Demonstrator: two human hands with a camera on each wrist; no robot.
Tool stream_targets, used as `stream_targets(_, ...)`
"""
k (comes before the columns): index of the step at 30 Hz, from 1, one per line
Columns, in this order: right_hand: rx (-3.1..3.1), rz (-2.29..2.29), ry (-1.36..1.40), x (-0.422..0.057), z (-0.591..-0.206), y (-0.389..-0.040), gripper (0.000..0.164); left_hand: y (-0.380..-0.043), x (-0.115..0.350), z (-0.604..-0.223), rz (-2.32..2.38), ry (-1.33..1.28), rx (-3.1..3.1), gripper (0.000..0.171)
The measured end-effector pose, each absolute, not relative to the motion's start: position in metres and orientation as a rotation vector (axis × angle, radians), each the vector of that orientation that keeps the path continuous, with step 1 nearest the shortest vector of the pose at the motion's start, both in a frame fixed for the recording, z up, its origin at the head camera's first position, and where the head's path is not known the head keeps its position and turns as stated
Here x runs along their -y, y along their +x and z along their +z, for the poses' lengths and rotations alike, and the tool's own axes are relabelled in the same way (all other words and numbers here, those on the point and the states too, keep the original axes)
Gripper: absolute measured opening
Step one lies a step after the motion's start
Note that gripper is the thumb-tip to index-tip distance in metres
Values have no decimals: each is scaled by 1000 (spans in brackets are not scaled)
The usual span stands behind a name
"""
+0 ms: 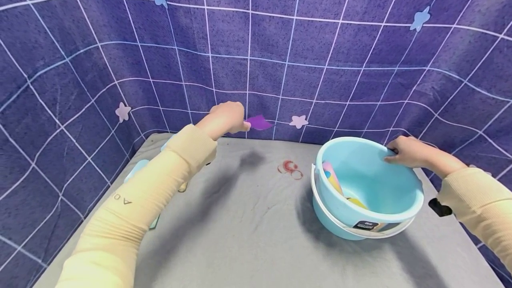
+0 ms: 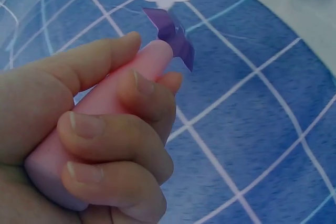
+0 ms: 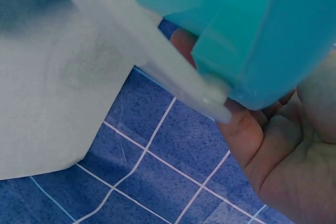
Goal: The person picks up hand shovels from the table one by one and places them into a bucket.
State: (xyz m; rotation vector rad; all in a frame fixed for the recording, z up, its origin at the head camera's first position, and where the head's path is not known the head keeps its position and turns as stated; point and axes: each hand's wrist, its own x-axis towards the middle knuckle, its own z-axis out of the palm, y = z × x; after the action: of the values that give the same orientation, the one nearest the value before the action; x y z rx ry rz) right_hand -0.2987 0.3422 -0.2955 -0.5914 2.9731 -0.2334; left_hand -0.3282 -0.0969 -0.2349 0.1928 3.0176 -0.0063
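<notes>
My left hand (image 1: 226, 119) is raised over the far middle of the table, fingers curled round the pink handle (image 2: 105, 111) of a small handheld fan. Its purple blades (image 1: 260, 122) stick out beyond the thumb. To the right, my right hand (image 1: 412, 151) grips the rim of a light blue bucket (image 1: 368, 181) at its handle joint, the thumb inside. The bucket tilts toward me, and its white bail handle hangs along the front. Inside lie a pink and yellow item with dots (image 1: 333, 178) and a yellow item (image 1: 357, 202), both partly hidden.
A grey cloth covers the table (image 1: 256, 234), with a red mark (image 1: 290, 169) near the middle. Left, partly behind my sleeve, lie a light blue item (image 1: 136, 169), a tan item (image 1: 182, 187) and a greenish item (image 1: 154, 222). A purple gridded curtain (image 1: 264, 57) surrounds the table.
</notes>
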Motion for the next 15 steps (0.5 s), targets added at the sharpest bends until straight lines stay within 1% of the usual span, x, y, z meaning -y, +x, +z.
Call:
stream_targets(8,-2975,-238,-603,-342,-295,-299,35,-322,72,-210,-32,325,-3025,41)
stream_targets(15,-2971,-246,-589,-343,-297,-299,33,-317,55,-193,53,429,-3055,43)
